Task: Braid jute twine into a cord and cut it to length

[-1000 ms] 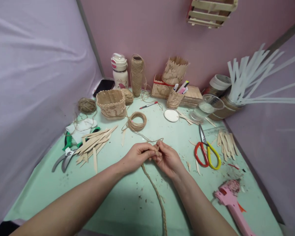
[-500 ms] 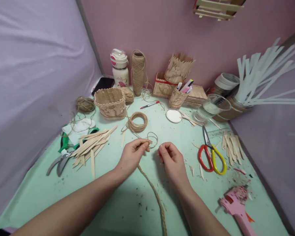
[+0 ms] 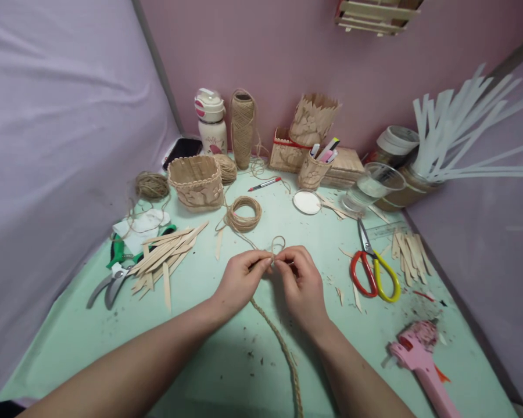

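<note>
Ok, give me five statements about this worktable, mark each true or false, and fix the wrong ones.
1. The left hand and right hand meet at the thin cord. True.
2. The scissors have two red handles. False: one is red, the other yellow.
3. Pens stand in the small wooden cup. True.
4. The pink glue gun lies left of the braid. False: it lies to the right.
5. The white bottle stands upright. True.
</note>
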### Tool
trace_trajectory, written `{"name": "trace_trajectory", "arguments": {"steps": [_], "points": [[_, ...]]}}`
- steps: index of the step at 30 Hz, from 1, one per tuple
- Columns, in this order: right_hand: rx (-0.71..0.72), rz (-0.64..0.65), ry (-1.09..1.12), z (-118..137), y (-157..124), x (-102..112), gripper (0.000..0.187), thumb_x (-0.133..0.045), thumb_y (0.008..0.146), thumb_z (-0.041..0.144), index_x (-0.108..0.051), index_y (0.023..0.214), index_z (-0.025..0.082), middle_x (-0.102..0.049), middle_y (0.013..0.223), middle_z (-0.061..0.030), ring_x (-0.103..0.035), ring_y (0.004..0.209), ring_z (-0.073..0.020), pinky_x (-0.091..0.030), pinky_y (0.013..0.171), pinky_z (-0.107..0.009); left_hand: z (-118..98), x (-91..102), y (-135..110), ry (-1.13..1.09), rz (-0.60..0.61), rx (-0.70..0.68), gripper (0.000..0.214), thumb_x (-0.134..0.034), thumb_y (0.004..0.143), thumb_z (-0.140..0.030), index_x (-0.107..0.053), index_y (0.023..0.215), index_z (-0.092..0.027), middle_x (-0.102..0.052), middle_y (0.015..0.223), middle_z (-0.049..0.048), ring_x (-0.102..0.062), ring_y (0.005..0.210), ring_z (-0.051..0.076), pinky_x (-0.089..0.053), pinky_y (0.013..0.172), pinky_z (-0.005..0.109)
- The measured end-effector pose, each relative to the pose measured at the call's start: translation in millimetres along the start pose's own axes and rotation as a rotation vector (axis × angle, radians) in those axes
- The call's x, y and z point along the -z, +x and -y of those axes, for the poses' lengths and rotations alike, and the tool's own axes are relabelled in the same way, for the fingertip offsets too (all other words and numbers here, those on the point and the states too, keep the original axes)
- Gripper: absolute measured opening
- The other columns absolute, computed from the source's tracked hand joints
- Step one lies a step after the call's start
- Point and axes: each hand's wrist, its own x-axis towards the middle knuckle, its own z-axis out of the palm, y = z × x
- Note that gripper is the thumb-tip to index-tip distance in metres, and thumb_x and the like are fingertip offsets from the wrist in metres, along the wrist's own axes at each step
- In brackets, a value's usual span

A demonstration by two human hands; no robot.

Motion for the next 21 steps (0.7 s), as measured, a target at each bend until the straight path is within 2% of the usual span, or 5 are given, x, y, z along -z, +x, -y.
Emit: {"name": "trace_trajectory", "arguments": {"steps": [5,8,10,16,21], "points": [[-0.24,0.061,0.268,-5,2,-1,0.007,-0.053,0.083,0.026,-0.054,0.079,0.021,-0.052,0.075,0.0008,-0.048,0.068,-0.012,-0.038,0.061,-0.025,2,-1.3,1,-0.111,0.002,0.085,0.02,-0.052,0.081,-0.027,-0.066,0.087,-0.015,-0.064,0.076,0.0029,-0.057,0.071,0.014,-0.045,0.069,0.024],[-0.418,0.081,0.519,-11,3,-3,0.013,-0.056,0.081,0.033,-0.054,0.079,0.021,-0.046,0.064,0.004,-0.04,0.055,-0.0091,-0.031,0.052,-0.023,2,-2.2,1,-0.091,-0.02,0.086,0.02,-0.053,0.081,-0.028,-0.066,0.089,-0.015,-0.062,0.071,0.0014,-0.056,0.068,0.013,-0.044,0.066,0.023],[-0.48,0.068,0.631,-14,3,-4,0.016,-0.059,0.079,0.036,-0.054,0.079,0.02,-0.044,0.062,0.0045,-0.037,0.053,-0.0084,-0.029,0.05,-0.023,1,-2.6,0,-0.047,-0.019,0.075,0.02,-0.052,0.081,-0.029,-0.066,0.087,-0.016,-0.062,0.068,0.0008,-0.055,0.066,0.012,-0.043,0.064,0.023],[-0.471,-0.003,0.615,-12,3,-3,0.017,-0.065,0.074,0.034,-0.057,0.078,0.019,-0.049,0.071,0.0025,-0.038,0.056,-0.0078,-0.031,0.053,-0.023,-6,-3.3,-5,0.072,0.025,-0.039,0.02,-0.051,0.082,-0.027,-0.069,0.084,-0.018,-0.067,0.08,0.0022,-0.058,0.073,0.014,-0.043,0.068,0.022],[-0.454,0.02,0.609,-10,3,-2,0.015,-0.064,0.075,0.034,-0.057,0.078,0.02,-0.05,0.072,0.0028,-0.04,0.058,-0.0082,-0.034,0.055,-0.023,-9,-2.7,-5,0.035,0.015,-0.026,0.022,-0.052,0.082,-0.029,-0.07,0.081,-0.017,-0.068,0.078,0.0022,-0.059,0.073,0.014,-0.043,0.068,0.022]]}}
